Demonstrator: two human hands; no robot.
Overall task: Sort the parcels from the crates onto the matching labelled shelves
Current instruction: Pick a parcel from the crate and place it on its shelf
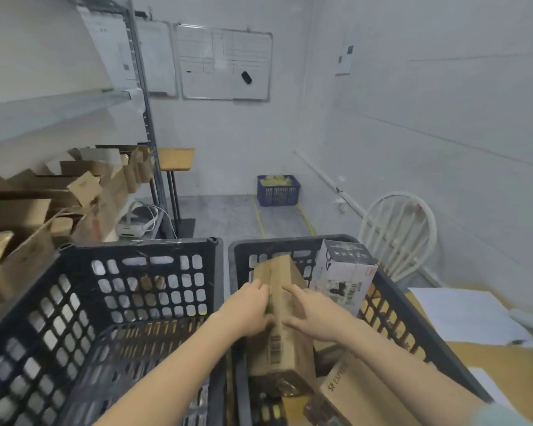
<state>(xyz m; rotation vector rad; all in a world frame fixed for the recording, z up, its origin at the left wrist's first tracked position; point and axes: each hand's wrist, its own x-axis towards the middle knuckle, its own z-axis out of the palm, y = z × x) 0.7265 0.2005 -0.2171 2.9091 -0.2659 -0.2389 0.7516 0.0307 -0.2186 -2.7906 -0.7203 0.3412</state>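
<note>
The left hand (253, 305) curls round the left edge of the brown carton (285, 342) and the right hand (316, 318) lies spread flat on its other side, so the carton, leaning in the right crate (293, 241), should come straight up, squeezed evenly, clear of the white box (342, 278) beside it.

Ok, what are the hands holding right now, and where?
The long cardboard box: left hand grips its left edge mid-length, right hand presses flat on its right side.
</note>
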